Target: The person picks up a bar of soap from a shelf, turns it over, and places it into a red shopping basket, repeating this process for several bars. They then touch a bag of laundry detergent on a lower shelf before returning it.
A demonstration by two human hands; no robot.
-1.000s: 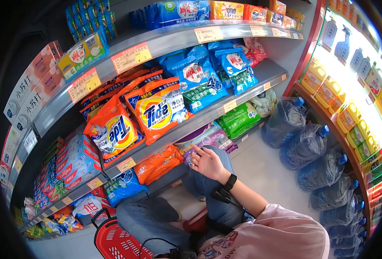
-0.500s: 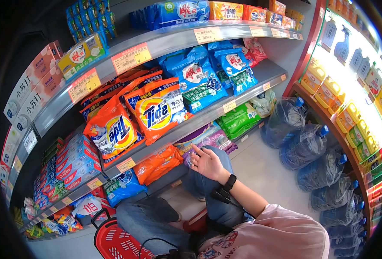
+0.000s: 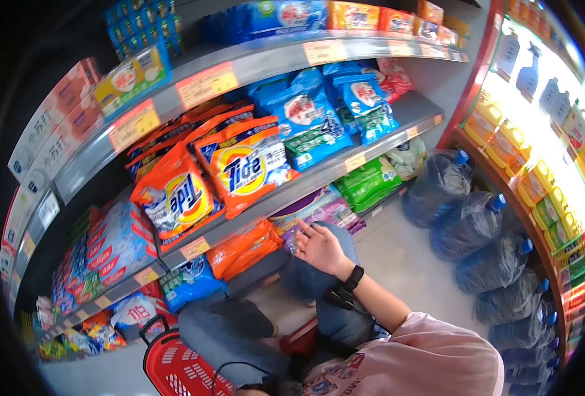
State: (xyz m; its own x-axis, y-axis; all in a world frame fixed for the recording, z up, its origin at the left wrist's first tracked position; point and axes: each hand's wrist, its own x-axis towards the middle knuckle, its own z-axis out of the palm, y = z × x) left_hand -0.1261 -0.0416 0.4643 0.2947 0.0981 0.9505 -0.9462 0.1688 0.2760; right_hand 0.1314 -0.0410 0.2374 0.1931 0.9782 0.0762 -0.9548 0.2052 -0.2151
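Note:
My right hand [image 3: 321,249] is held palm up above my bent knee, with its fingers apart and nothing in it. A dark watch [image 3: 352,278] is on that wrist. Behind the fingertips, on the bottom shelf, lies a purple package [image 3: 335,212], with an orange package [image 3: 245,249] to its left and a green package [image 3: 368,183] to its right. On the shelf above stand orange Tide detergent bags [image 3: 243,168] and blue detergent bags [image 3: 308,119]. My left hand does not show.
A red shopping basket [image 3: 180,366] stands on the floor at the lower left. Large bottles wrapped in plastic [image 3: 464,224] line the floor at right, before a lit shelf of yellow bottles [image 3: 507,146]. Colgate boxes [image 3: 111,247] fill the left shelf.
The view has shifted slightly, so the shelves sit a little lower and farther right, with some blur. My right hand stays nearly in place, still palm up.

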